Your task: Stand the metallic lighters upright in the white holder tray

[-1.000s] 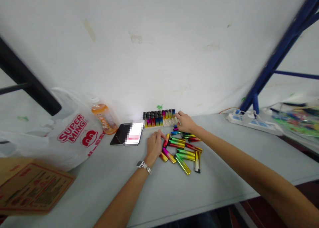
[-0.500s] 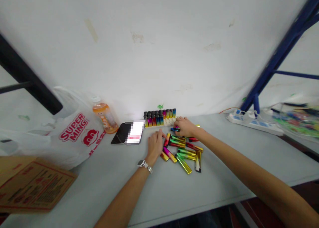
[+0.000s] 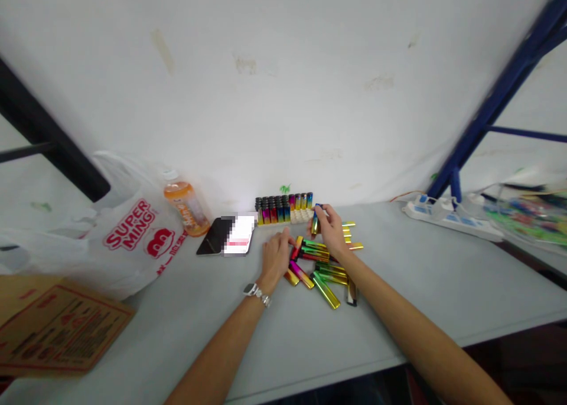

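Between the thumb and fingers of my right hand point(image 3: 331, 227) is a lighter point(image 3: 315, 221) with a shiny gold and blue body, held nearly upright just right of the white tray point(image 3: 301, 216). Upright lighters point(image 3: 273, 211) fill the tray's left part and its back row on the right; bare slots show at the front right. My left hand point(image 3: 275, 255) rests on the table with its fingers stretched out, its thumb beside a red and gold lighter point(image 3: 296, 248). Several shiny lighters point(image 3: 326, 290) lie loose between my forearms, some partly hidden behind my right wrist.
Left of the tray lies a phone point(image 3: 227, 235), with an orange drink bottle point(image 3: 186, 207) behind it. A white plastic bag point(image 3: 137, 239) and a cardboard box point(image 3: 66, 328) stand farther left. A power strip point(image 3: 452, 217) lies at right by a blue metal post point(image 3: 491, 98).
My right hand has drawn back slightly from the tray and turned, and the lighter in it now stands upright. The left hand stays in place.
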A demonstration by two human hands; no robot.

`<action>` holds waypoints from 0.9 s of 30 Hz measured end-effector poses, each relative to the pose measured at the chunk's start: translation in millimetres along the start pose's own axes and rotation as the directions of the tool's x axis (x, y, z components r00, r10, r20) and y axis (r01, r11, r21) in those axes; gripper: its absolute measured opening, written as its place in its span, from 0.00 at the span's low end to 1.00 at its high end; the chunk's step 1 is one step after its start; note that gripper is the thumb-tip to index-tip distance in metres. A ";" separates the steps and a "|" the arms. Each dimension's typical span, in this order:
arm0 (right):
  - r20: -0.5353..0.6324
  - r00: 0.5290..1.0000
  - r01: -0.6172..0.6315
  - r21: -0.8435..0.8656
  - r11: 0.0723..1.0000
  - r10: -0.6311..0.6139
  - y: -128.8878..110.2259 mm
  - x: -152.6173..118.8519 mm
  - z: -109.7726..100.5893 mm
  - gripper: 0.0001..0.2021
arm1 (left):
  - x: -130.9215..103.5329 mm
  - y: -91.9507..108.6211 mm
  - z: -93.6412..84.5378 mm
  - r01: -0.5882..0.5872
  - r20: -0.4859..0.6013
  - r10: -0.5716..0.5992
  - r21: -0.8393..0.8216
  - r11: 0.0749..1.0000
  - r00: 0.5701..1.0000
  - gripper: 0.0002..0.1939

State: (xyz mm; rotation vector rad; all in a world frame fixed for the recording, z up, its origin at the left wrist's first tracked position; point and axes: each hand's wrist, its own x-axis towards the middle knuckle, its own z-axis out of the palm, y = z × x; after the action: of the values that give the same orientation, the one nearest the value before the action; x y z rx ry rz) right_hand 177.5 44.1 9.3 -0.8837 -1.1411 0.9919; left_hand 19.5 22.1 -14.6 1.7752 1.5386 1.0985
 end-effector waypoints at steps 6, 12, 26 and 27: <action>0.014 0.985 -0.172 0.127 0.977 0.172 6.7 -13.6 -3.0 0.23 | -0.8 2.3 1.1 0.021 0.002 -0.021 0.012 1.000 1.000 0.31; -0.023 0.981 -0.194 -0.040 0.980 0.193 8.5 -23.7 -2.7 0.33 | 1.3 -0.9 4.3 0.002 -0.004 -0.002 0.001 1.000 1.000 0.32; -0.175 0.957 -0.230 0.017 0.973 0.230 10.3 -22.0 1.0 0.22 | 2.0 -3.4 6.3 0.006 -0.004 -0.006 0.003 1.000 1.000 0.32; -0.172 0.957 -0.234 0.019 0.972 0.234 10.0 -22.3 1.3 0.22 | 1.8 -2.9 6.0 0.009 -0.004 -0.009 0.004 1.000 1.000 0.32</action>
State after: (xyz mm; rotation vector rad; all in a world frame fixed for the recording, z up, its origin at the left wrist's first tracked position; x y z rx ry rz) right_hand 171.9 26.3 -6.6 -1.1030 -0.9042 1.0828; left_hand 23.1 25.1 -19.7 1.7680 1.5509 1.0961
